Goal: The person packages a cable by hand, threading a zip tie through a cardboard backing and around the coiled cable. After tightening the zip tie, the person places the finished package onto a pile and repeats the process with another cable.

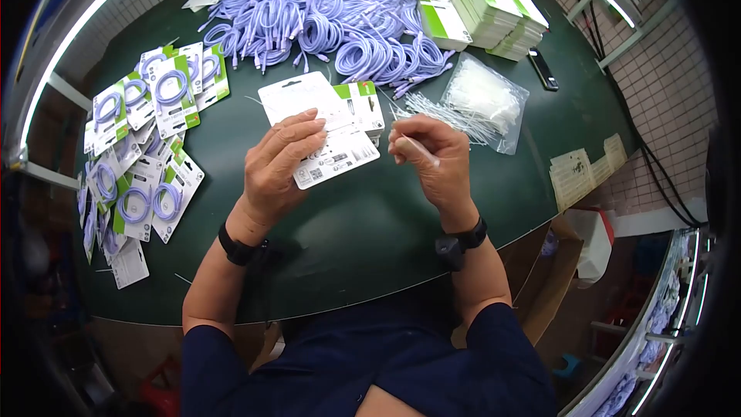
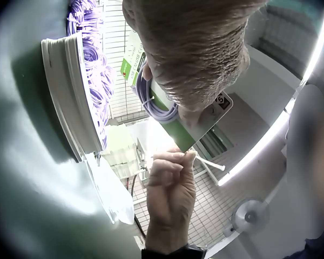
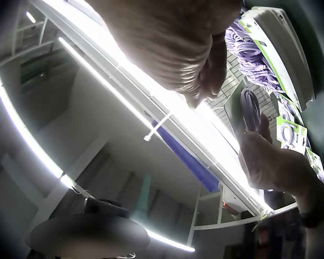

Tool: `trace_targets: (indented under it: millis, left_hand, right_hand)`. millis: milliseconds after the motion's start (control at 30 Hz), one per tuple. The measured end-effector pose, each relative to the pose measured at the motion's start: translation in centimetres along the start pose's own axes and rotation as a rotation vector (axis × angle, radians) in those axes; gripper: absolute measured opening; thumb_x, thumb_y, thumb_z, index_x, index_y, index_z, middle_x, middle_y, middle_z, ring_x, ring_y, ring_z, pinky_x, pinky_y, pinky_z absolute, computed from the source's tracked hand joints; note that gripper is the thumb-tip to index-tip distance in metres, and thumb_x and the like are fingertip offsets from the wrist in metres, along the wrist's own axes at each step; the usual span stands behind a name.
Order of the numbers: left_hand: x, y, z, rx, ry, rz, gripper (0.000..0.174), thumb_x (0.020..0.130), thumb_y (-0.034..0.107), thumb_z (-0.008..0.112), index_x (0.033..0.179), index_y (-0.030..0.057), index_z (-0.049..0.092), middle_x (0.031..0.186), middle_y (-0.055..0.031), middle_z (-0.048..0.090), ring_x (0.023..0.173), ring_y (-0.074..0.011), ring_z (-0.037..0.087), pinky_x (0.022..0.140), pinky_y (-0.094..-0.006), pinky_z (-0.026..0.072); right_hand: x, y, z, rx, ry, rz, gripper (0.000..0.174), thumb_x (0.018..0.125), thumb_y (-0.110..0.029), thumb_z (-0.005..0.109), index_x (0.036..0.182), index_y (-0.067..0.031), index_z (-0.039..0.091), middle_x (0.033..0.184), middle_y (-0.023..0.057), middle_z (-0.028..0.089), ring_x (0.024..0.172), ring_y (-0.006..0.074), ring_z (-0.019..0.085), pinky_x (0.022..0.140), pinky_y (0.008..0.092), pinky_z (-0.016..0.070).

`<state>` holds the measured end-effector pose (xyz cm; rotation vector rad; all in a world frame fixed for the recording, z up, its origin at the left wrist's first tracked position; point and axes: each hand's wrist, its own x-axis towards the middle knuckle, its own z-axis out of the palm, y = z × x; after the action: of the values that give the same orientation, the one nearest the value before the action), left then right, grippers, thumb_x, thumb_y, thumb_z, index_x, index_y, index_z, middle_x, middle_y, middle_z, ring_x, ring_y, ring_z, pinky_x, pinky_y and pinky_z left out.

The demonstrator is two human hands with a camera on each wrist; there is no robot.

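My left hand (image 1: 282,156) grips a white and green packaging card (image 1: 340,158), its printed back turned up toward the head camera. On the card's other face lies a coiled purple cable (image 2: 161,112), seen in both wrist views, and a thin white tie crosses the coil. To the right, my right hand (image 1: 436,158) pinches a white cable tie (image 3: 157,127) between thumb and fingers; its headed end sticks out past the fingertips. In the left wrist view, the right fingertips are right at the card's lower corner. Behind the held card is a stack of cards (image 1: 369,108).
A heap of purple cables (image 1: 324,11) covers the back. Carded cables (image 1: 135,158) pile up at left. Card stacks (image 1: 490,15) stand at back right, near a dark handheld object (image 1: 543,69). Loose cable ties (image 1: 448,117) lie beside a clear bag (image 1: 485,100) of ties.
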<state>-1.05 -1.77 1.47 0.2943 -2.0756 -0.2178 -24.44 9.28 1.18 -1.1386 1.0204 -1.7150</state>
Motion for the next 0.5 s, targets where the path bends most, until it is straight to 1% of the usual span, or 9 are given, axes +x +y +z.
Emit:
trace_targets:
  millis: [67,100,200,233,333,367,433,467,500]
  left_hand:
    - [-0.1,0.1,0.0,0.008,-0.002,-0.010,0.029,0.077,0.004,0.087,0.103,0.0018,0.072,0.111,-0.0139,0.077,0.115,-0.0363,0.074,0.093,-0.0416,0.0620]
    - [-0.1,0.1,0.0,-0.001,-0.013,-0.006,0.029,0.077,0.005,0.087,0.101,0.0020,0.071,0.111,-0.0138,0.077,0.114,-0.0362,0.075,0.092,-0.0414,0.0624]
    - [-0.2,-0.1,0.0,-0.013,-0.017,0.006,0.028,0.077,0.005,0.087,0.098,0.0023,0.069,0.110,-0.0137,0.076,0.113,-0.0360,0.075,0.090,-0.0409,0.0632]
    - [-0.3,-0.2,0.1,-0.024,-0.006,0.017,0.028,0.076,0.005,0.087,0.097,0.0023,0.068,0.110,-0.0137,0.076,0.112,-0.0359,0.075,0.089,-0.0406,0.0635]
    - [-0.5,-0.2,0.4,-0.042,-0.007,0.033,0.028,0.077,0.007,0.088,0.093,0.0028,0.066,0.110,-0.0143,0.077,0.111,-0.0362,0.076,0.089,-0.0408,0.0638]
    - [-0.6,-0.1,0.4,-0.047,-0.015,0.043,0.029,0.077,0.008,0.089,0.092,0.0032,0.065,0.109,-0.0149,0.078,0.111,-0.0366,0.076,0.089,-0.0413,0.0637]
    - [-0.6,0.0,0.4,-0.053,-0.025,0.046,0.030,0.078,0.010,0.091,0.091,0.0037,0.064,0.109,-0.0154,0.078,0.111,-0.0370,0.076,0.090,-0.0418,0.0637]
    - [-0.6,0.0,0.5,-0.055,-0.032,0.058,0.029,0.077,0.008,0.089,0.091,0.0030,0.065,0.109,-0.0148,0.078,0.111,-0.0364,0.076,0.089,-0.0413,0.0640]
    - [-0.6,0.1,0.5,-0.057,-0.041,0.069,0.028,0.075,0.007,0.088,0.091,0.0023,0.065,0.109,-0.0142,0.077,0.111,-0.0358,0.076,0.088,-0.0408,0.0642]
  right_hand:
    - [-0.4,0.2,0.0,-0.089,-0.064,-0.129,0.019,0.094,0.004,0.075,0.113,0.0048,0.075,0.101,0.0129,0.072,0.087,0.0147,0.069,0.070,0.0256,0.0561]
    - [-0.5,0.3,0.0,-0.082,-0.076,-0.117,0.019,0.094,0.004,0.075,0.113,0.0048,0.075,0.101,0.0129,0.072,0.087,0.0147,0.069,0.070,0.0256,0.0561]
    - [-0.7,0.3,0.1,-0.516,-0.082,-0.462,0.017,0.091,0.006,0.077,0.108,0.0039,0.074,0.097,0.0135,0.071,0.086,0.0167,0.070,0.071,0.0263,0.0557]
    - [-0.7,0.3,0.4,-0.511,-0.085,-0.456,0.017,0.091,0.006,0.077,0.108,0.0039,0.074,0.097,0.0135,0.071,0.086,0.0167,0.070,0.071,0.0263,0.0557]
    - [-0.6,0.3,1.2,-0.432,-0.069,-0.550,0.026,0.084,0.004,0.085,0.108,-0.0013,0.076,0.100,0.0142,0.076,0.086,0.0209,0.074,0.074,0.0290,0.0567]
    - [-0.7,0.3,1.5,-0.431,-0.067,-0.538,0.026,0.084,0.004,0.085,0.108,-0.0013,0.076,0.100,0.0142,0.076,0.086,0.0209,0.074,0.074,0.0290,0.0567]
    - [-0.7,0.2,2.2,-0.500,-0.038,-0.659,0.027,0.083,0.005,0.085,0.108,-0.0021,0.075,0.098,0.0148,0.077,0.083,0.0219,0.074,0.071,0.0297,0.0570]
    - [-0.7,0.2,2.5,-0.534,-0.024,-0.720,0.028,0.083,0.006,0.085,0.108,-0.0026,0.075,0.097,0.0150,0.077,0.082,0.0224,0.074,0.070,0.0301,0.0571]
    - [-0.9,0.3,2.7,-0.532,-0.024,-0.709,0.028,0.083,0.006,0.085,0.108,-0.0026,0.075,0.097,0.0150,0.077,0.082,0.0224,0.074,0.070,0.0301,0.0571]
